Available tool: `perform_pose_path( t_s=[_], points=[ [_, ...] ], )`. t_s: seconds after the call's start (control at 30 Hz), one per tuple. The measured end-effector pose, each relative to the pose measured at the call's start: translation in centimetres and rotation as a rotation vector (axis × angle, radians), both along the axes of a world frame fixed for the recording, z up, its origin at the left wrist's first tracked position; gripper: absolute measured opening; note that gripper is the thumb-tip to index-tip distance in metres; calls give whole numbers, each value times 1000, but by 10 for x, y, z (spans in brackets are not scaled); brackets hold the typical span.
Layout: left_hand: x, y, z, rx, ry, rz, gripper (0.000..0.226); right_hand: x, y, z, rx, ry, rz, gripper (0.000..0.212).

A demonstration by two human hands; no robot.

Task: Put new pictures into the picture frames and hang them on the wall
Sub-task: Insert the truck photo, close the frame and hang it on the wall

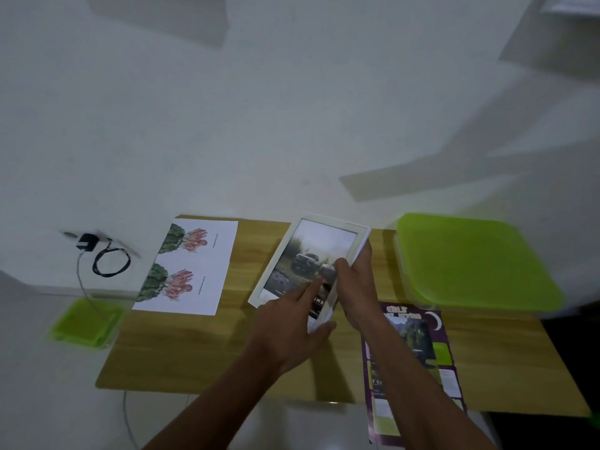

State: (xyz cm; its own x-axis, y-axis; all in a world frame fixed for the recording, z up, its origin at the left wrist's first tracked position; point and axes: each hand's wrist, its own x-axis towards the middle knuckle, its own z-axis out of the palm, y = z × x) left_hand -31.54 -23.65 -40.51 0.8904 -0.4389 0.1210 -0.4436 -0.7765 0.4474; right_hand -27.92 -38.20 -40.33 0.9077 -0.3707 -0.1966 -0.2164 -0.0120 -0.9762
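At the centre of the frame, on a wooden table (201,352), lies a white picture frame (281,259) holding a car picture (316,245). Its long axis runs from lower left to upper right. The right hand (357,287) grips its right long edge, thumb on the front. The left hand (289,329) is nearer the bottom edge and presses a straight index finger (310,287) on the print, not clasping it. The letters "SMA" show there (rest hidden). The purple flyer (415,352) at lower right reads "GIRLS'".
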Motion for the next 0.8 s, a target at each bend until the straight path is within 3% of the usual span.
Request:
perform_pose_path(
  t_s=[0.2,0.27,0.33,0.47,0.57,0.7,0.8],
  points=[
    [37,15,24,-193,-46,261,42,8,-15,21,-54,-37,117,74],
    [58,27,33,-299,-26,384,47,12,-21,30,-42,-27,146,70],
    [80,37,42,-363,120,442,56,17,-24,40,-48,-38,173,68],
    [113,53,71,-566,505,335,46,26,-25,60,2,-67,207,67],
    [126,68,93,-786,680,216,38,28,-28,85,158,-99,251,64],
    [143,79,128,-905,671,113,37,38,-27,121,241,-200,277,61],
    [158,83,164,-964,582,23,36,49,-21,155,210,-343,215,70]
  ],
)
